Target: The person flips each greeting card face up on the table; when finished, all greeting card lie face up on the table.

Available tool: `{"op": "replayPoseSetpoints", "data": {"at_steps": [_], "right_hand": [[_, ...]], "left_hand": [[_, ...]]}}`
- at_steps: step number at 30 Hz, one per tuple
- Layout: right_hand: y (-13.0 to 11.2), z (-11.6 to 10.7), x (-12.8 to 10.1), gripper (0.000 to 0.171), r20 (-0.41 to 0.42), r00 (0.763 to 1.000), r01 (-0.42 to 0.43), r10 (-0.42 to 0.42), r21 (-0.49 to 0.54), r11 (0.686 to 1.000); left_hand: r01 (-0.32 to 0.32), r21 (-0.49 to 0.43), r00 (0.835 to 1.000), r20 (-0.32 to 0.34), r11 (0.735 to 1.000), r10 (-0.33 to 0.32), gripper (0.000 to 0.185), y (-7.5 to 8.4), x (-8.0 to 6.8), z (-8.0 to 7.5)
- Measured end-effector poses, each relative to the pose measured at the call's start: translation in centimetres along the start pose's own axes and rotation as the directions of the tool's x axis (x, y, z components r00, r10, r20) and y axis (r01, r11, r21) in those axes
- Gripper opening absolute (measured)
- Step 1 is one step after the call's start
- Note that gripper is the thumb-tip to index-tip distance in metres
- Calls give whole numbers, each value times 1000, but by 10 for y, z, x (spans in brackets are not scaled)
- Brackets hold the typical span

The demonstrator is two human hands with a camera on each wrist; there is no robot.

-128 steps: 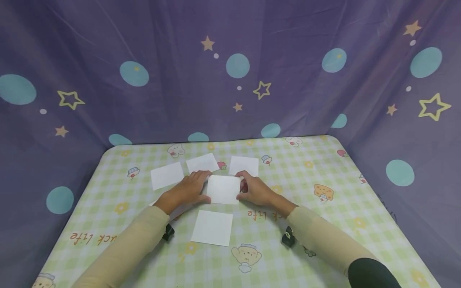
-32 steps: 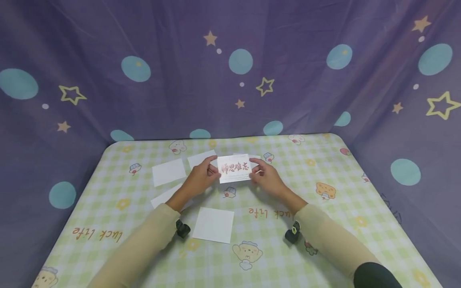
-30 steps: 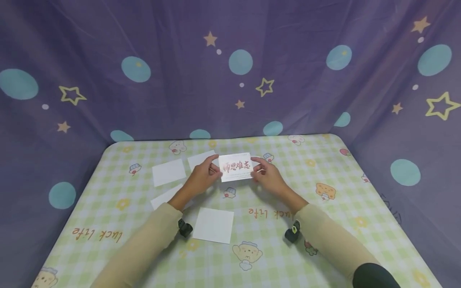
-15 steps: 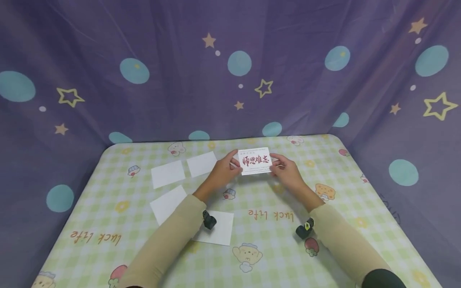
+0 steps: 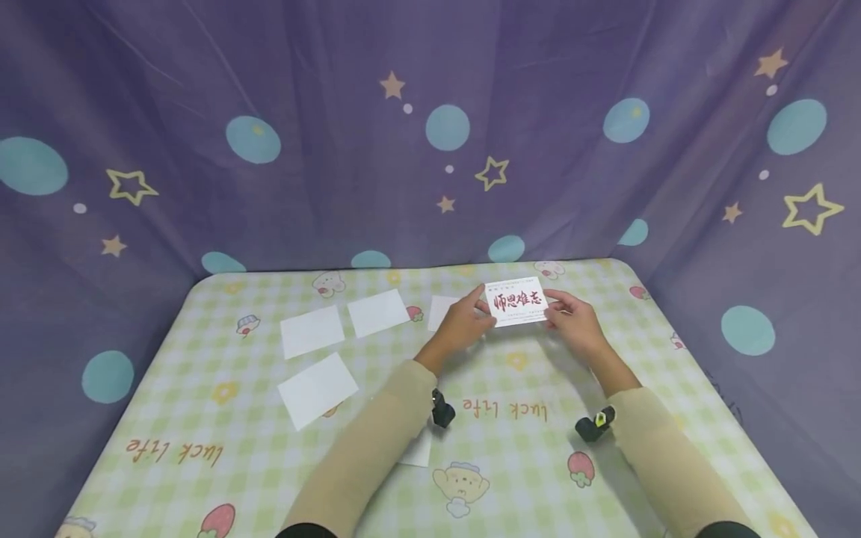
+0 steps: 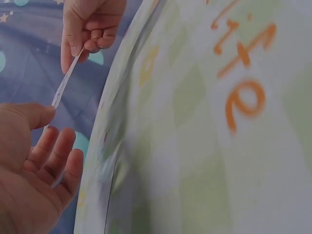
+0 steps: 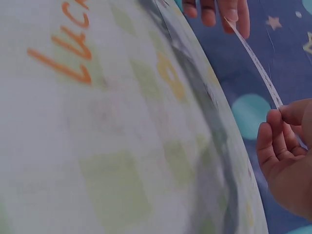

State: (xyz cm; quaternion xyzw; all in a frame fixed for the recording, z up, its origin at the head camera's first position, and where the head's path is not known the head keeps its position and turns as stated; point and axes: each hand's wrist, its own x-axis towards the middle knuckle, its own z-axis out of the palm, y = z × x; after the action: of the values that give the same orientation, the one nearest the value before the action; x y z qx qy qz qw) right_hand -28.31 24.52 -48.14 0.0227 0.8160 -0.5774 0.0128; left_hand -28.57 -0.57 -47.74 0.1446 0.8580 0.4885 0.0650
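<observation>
We hold the card (image 5: 516, 303) between both hands above the far right part of the desk (image 5: 605, 463), printed face up toward the head camera; the left hand (image 5: 460, 326) pinches its left edge between thumb and fingers (image 6: 58, 151), the other fingers lying loosely open; the right hand (image 5: 573, 321) pinches the right edge, fingers curled around it; the wrist views show the card edge-on, clear of the cloth. Blank cards (image 5: 312, 330) lie face down to the left, one (image 5: 444, 308) just beside the left hand. We judge the step in hand to be carrying the turned card to a spot; the next move calls for lowering it flat, both pinches released together, clear of the neighbouring card.
</observation>
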Motion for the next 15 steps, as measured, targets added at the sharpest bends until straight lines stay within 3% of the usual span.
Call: {"op": "replayPoseSetpoints", "data": {"at_steps": [7,15], "right_hand": [[20,-22,1,49,-54,993,-106,106,-1,994],[32,-34,6,48,-53,996,-72,68,-83,994]], "left_hand": [[-4,24,1000,17,1000,3,77,12,12,28],[15,117,999,47,993,-21,80,16,19,45]]}}
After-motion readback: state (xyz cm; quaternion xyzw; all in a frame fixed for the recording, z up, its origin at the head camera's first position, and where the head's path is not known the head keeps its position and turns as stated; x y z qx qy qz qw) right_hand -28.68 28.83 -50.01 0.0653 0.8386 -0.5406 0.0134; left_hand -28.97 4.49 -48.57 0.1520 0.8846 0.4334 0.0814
